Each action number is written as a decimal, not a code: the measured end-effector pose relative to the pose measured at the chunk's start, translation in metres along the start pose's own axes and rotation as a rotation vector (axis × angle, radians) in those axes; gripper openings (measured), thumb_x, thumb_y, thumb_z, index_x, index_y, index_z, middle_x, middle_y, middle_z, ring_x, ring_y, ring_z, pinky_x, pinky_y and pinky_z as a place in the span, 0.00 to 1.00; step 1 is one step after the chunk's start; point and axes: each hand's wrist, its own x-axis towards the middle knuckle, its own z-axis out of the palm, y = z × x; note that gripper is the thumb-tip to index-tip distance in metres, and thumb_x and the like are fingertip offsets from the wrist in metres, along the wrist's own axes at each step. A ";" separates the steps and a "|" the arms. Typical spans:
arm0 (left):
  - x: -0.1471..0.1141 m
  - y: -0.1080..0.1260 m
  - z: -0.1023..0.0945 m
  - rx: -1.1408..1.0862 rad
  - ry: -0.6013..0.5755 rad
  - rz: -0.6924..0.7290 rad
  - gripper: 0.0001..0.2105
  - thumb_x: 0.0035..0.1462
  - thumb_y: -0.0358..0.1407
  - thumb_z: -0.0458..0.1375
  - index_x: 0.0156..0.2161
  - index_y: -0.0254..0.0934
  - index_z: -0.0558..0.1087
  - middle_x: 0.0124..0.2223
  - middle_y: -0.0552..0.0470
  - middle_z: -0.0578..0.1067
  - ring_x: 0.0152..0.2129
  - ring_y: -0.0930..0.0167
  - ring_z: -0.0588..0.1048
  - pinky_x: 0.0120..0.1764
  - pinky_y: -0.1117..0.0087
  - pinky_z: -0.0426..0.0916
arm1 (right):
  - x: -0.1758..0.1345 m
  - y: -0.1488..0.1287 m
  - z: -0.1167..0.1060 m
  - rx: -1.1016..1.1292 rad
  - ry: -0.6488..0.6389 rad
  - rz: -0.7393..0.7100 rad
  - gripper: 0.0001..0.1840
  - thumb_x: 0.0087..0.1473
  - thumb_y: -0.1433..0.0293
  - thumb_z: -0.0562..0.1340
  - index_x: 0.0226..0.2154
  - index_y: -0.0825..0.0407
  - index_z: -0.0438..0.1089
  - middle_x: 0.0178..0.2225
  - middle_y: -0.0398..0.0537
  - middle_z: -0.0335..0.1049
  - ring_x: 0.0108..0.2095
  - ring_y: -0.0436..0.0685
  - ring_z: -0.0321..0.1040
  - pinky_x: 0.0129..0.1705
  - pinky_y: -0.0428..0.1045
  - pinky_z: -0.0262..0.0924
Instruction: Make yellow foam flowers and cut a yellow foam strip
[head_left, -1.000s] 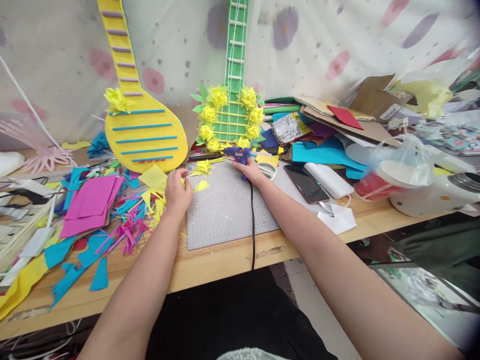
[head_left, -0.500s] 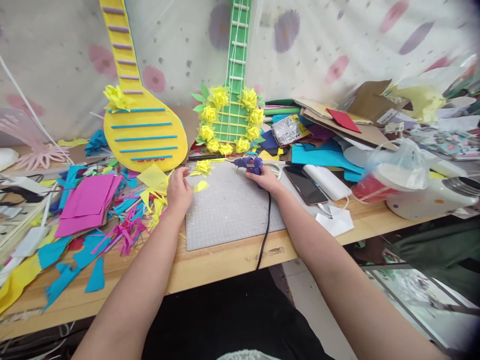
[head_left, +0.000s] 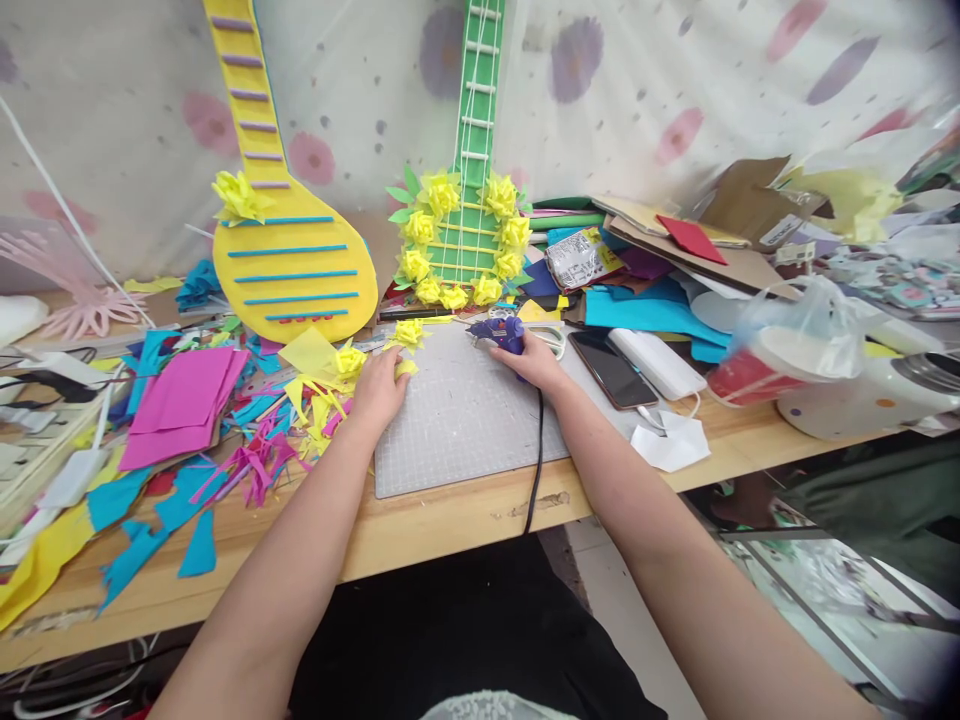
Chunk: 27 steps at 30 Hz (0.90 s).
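Observation:
My right hand is wrapped round a purple glue gun, whose nozzle points left above the grey cutting mat. My left hand is at the mat's left edge, its fingertips closed on a small yellow paper petal. A yellow paper flower lies just beyond those fingers, and a second yellow flower is left of them. Behind stand a yellow lute-shaped cutout with one flower at its neck, and a green one ringed with yellow flowers.
Paper scraps and magenta sheets cover the left side. A phone, a white power bank and a bagged cup are at right. The glue gun's black cord hangs over the table's front edge.
My left hand has moved right and down to the yellow petal, uncovering the flower on its left. My right hand keeps hold of the glue gun in nearly the same spot.

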 end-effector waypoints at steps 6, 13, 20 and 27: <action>0.001 -0.003 0.003 -0.145 0.008 -0.081 0.23 0.48 0.25 0.54 0.52 0.36 0.65 0.42 0.45 0.74 0.37 0.65 0.72 0.46 0.59 0.67 | -0.003 -0.001 -0.009 -0.026 0.021 0.002 0.29 0.43 0.52 0.63 0.43 0.54 0.67 0.39 0.54 0.71 0.39 0.60 0.69 0.40 0.54 0.62; 0.000 -0.004 0.004 -0.198 0.029 -0.110 0.24 0.46 0.26 0.55 0.51 0.36 0.65 0.44 0.45 0.72 0.37 0.67 0.72 0.44 0.61 0.68 | -0.010 -0.007 -0.019 -0.098 -0.018 -0.040 0.27 0.42 0.53 0.64 0.40 0.53 0.65 0.39 0.53 0.71 0.38 0.59 0.68 0.38 0.52 0.60; 0.000 -0.001 0.003 -0.217 0.031 -0.135 0.24 0.45 0.26 0.57 0.51 0.35 0.64 0.44 0.45 0.72 0.38 0.67 0.73 0.45 0.61 0.69 | -0.006 0.001 -0.032 -0.184 -0.065 -0.044 0.25 0.38 0.50 0.65 0.31 0.52 0.63 0.30 0.47 0.66 0.29 0.53 0.61 0.30 0.48 0.53; -0.001 0.007 -0.001 -0.290 0.204 -0.120 0.20 0.46 0.24 0.54 0.47 0.37 0.65 0.45 0.45 0.69 0.43 0.68 0.72 0.43 0.65 0.71 | -0.015 -0.005 -0.072 -0.010 -0.637 -0.044 0.20 0.43 0.52 0.62 0.24 0.52 0.64 0.22 0.41 0.61 0.22 0.47 0.55 0.25 0.46 0.51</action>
